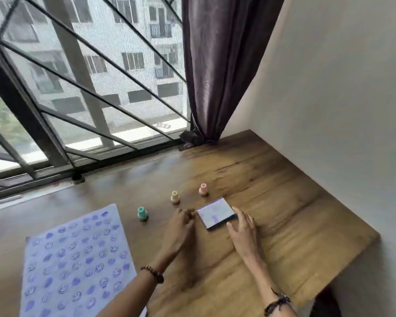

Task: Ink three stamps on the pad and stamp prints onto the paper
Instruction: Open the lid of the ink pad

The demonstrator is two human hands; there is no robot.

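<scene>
- Two bare hands of mine reach over the wooden desk (284, 225), a bead bracelet (152, 273) on the left wrist and a dark band (277, 304) on the right.
- Nearest me, toward the desk's left edge, lies the paper (78, 259), filled with rows of purple smiley and blob prints.
- My left hand (178, 232) has its fingers curled loosely by the ink pad's left corner; whether they touch it I cannot tell, and they hold nothing.
- My right hand (242, 232) is spread flat, fingertips at the right side of the ink pad (215, 215), gripping nothing.
- That ink pad sits mid-desk with a pale, glossy top; blur hides whether it is lidded.
- Beyond it, three stamps stand upright and apart in a slanted row: the teal stamp (143, 213) nearest the paper, the cream stamp (175, 197), then the pink stamp (203, 189).
- Farthest off, a dark curtain (215, 65) hangs at the desk's back corner beside the barred window (78, 76).
</scene>
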